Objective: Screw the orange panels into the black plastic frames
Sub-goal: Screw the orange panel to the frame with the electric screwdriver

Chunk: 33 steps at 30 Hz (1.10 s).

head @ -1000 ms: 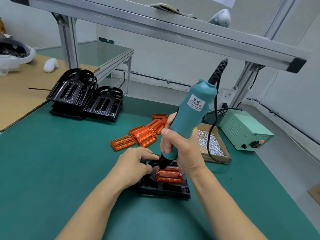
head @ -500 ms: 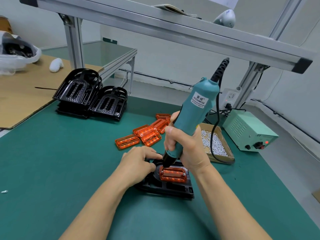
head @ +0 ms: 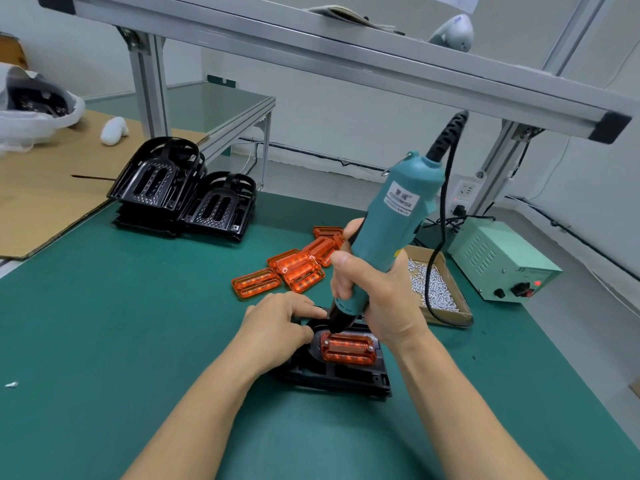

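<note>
Right hand point(head: 375, 294) wrapped around a teal electric screwdriver point(head: 384, 233), tilted, black tip down at the upper left corner of an orange panel point(head: 348, 348). Panel seated in a black plastic frame point(head: 341, 375) lying flat on the green mat point(head: 104, 323). Left hand point(head: 277, 327) resting on the frame's left side, fingers loosely bent, fingertips close beside the tip. Behind, loose orange panels point(head: 294, 270) in a pile, just beside a cardboard box of screws point(head: 433, 289). Far left, stacked black frames point(head: 183, 199). Far right, a pale green power supply point(head: 502, 261).
</note>
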### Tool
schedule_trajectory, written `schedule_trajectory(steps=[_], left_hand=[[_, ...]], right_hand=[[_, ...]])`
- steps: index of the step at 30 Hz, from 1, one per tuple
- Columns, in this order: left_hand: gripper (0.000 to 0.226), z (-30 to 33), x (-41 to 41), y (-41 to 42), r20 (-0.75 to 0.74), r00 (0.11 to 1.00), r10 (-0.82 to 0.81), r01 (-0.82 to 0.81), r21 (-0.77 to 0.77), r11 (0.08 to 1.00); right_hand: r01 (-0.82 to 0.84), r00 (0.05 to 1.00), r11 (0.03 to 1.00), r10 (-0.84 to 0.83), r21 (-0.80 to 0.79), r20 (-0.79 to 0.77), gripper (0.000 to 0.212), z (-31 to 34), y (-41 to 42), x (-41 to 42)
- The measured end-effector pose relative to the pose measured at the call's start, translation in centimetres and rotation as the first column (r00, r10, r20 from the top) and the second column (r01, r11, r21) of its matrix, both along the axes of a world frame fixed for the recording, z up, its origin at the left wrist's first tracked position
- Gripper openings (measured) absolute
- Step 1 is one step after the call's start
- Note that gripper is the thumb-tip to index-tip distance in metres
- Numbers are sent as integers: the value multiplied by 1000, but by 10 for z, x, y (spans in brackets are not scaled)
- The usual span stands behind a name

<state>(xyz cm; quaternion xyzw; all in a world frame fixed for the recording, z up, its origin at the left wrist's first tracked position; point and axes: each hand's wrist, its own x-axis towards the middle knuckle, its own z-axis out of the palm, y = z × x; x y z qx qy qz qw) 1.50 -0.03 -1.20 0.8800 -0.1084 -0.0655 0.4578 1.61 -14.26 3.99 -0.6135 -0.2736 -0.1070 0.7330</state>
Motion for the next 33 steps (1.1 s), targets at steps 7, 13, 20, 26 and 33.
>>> schedule_trajectory(steps=[7,13,20,26,33], left_hand=[[38,0,1,0,15,1000,-7,7,8,1000],[31,2,-1,1,114,993,2,-10,66,998],[7,-1,-3,-4,255,960,-114,32,308,951],[6,-2,-3,-8,279,950,-144,31,373,927],[7,-3,-3,-8,284,947,-153,34,384,923]], right_hand=[[379,924,887,-378,263,-56,22,23,-38,-12],[670,737,673,-652,312,-177,18,34,-113,-36],[734,466,586,-803,-343,-372,18,22,-231,-80],[213,258,128,-964,-969,-71,48,-4,-255,-94],[-200,396,-267,-902,-943,171,46,-16,-234,-78]])
